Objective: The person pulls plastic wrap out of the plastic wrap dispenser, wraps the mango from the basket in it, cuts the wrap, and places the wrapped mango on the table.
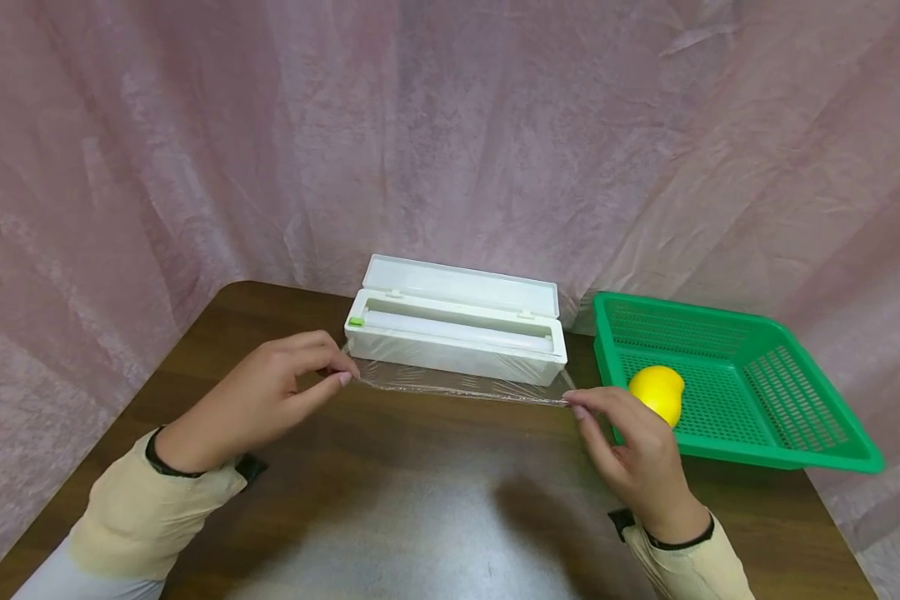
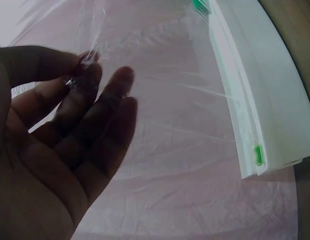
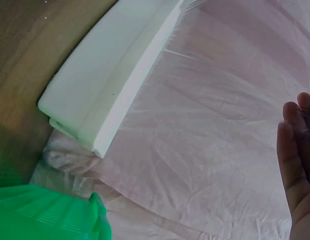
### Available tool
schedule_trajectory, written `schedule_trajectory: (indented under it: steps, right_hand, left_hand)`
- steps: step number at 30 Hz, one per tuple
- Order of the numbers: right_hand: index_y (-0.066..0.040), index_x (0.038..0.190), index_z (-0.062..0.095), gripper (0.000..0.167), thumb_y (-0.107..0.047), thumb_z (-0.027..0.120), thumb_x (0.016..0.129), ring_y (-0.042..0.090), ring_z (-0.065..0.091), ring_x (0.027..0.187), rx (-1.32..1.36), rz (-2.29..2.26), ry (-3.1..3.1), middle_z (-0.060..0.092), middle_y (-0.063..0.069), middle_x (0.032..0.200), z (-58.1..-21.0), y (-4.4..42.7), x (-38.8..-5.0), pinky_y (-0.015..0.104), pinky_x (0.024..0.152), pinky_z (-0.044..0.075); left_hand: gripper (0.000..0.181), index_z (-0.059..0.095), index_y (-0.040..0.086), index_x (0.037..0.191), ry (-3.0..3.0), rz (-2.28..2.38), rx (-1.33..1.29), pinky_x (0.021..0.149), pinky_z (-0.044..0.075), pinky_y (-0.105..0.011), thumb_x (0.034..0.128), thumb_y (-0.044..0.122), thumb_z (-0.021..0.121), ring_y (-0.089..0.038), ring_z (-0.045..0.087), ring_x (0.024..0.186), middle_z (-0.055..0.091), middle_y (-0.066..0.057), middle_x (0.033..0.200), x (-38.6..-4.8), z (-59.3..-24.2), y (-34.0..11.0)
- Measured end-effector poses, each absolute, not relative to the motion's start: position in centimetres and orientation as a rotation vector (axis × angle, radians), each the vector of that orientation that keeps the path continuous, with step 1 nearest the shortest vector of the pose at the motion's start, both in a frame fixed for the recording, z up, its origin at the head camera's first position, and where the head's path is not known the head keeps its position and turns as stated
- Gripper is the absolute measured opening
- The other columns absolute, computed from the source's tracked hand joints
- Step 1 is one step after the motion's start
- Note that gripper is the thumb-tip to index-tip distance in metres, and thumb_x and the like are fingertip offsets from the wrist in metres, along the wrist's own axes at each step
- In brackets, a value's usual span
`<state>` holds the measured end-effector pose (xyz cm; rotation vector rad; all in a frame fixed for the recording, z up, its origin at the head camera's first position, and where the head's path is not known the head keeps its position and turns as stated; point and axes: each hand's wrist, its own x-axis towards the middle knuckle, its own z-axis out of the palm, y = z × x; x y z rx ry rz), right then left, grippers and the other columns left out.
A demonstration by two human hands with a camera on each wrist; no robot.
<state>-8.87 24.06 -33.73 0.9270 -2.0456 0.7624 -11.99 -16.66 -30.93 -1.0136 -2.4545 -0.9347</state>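
Observation:
A sheet of clear cling film [image 1: 461,385] stretches out over the front of a long white dispenser box [image 1: 456,353], whose lid [image 1: 461,286] is tipped back. My left hand [image 1: 281,387] pinches the film's left corner between thumb and forefinger. At the opposite corner, my right hand [image 1: 630,446] pinches the film too. Inside the box lies a white roll [image 1: 457,327], and a small green piece [image 1: 356,322] sits at its left end. In the left wrist view, bunched film [image 2: 84,80] shows at the fingertips. The right wrist view cuts off most of the right hand [image 3: 297,155].
To the right stands a green plastic basket [image 1: 742,454] holding a yellow lemon-like fruit [image 1: 657,393]. The brown wooden table [image 1: 420,500] ends at a pink curtain [image 1: 457,142] behind the box. My right hand is close to the basket's near left corner.

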Motion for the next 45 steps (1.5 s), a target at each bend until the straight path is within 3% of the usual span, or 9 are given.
schedule_trajectory:
  steps: [11, 15, 18, 22, 30, 45]
  right_hand:
    - [-0.005, 0.1, 0.074, 0.029, -0.026, 0.054, 0.104, 0.012, 0.068, 0.079, 1.018, 0.746, -2.119, 0.074, 0.001, 0.091, -33.7, 24.0, -8.7, 0.013, 0.084, 0.052]
    - [-0.007, 0.1, 0.073, 0.01, -0.009, 0.064, 0.095, 0.007, 0.066, 0.079, 1.05, 0.772, -2.227, 0.073, -0.002, 0.09, -33.7, 24.0, -8.6, 0.016, 0.078, 0.053]
    - [-0.01, 0.099, 0.072, 0.017, 0.001, 0.069, 0.087, 0.004, 0.062, 0.077, 1.046, 0.787, -2.347, 0.072, -0.004, 0.089, -33.8, 23.9, -8.4, 0.014, 0.072, 0.051]
    - [-0.014, 0.098, 0.07, 0.018, 0.0, 0.071, 0.088, 0.0, 0.059, 0.077, 1.013, 0.77, -2.51, 0.07, -0.009, 0.088, -34.1, 23.8, -8.1, 0.014, 0.069, 0.05]
    - [-0.018, 0.094, 0.069, 0.009, -0.009, 0.067, 0.095, -0.003, 0.059, 0.079, 0.963, 0.805, -2.769, 0.067, -0.014, 0.087, -34.8, 23.2, -7.9, 0.027, 0.074, 0.057]
    - [-0.017, 0.09, 0.066, 0.01, -0.007, 0.063, 0.091, 0.004, 0.057, 0.082, 0.978, 0.668, -2.963, 0.064, -0.011, 0.087, -37.0, 22.3, -8.6, 0.028, 0.078, 0.053]
  left_hand:
    - [0.021, 0.071, 0.031, 0.094, -2.621, -0.907, -1.056, 0.066, 0.048, -0.021, 0.0916, 0.01, 0.072, 0.002, 0.054, 0.076, 0.062, 0.021, 0.09, -11.8, -30.9, -17.1]
    - [0.023, 0.07, 0.03, 0.092, -2.728, -0.845, -1.116, 0.068, 0.049, -0.021, 0.0889, 0.008, 0.072, 0.003, 0.055, 0.078, 0.061, 0.02, 0.09, -12.0, -31.0, -17.0]
    - [0.024, 0.069, 0.027, 0.092, -2.786, -0.792, -1.164, 0.069, 0.049, -0.021, 0.0863, 0.004, 0.071, 0.002, 0.055, 0.079, 0.06, 0.018, 0.088, -12.1, -31.2, -16.9]
    - [0.024, 0.067, 0.025, 0.089, -2.83, -0.784, -1.208, 0.069, 0.049, -0.02, 0.0846, 0.001, 0.07, 0.002, 0.054, 0.078, 0.059, 0.015, 0.085, -12.2, -31.7, -16.7]
    - [0.025, 0.064, 0.022, 0.078, -2.835, -0.787, -1.299, 0.065, 0.045, -0.019, 0.079, -0.003, 0.068, 0.002, 0.049, 0.073, 0.055, 0.014, 0.079, -12.1, -33.2, -16.2]
    - [0.027, 0.055, 0.02, 0.069, -3.079, -0.67, -1.25, 0.057, 0.034, -0.02, 0.071, -0.007, 0.06, -0.001, 0.039, 0.061, 0.044, 0.013, 0.066, -13.1, -36.8, -14.9]
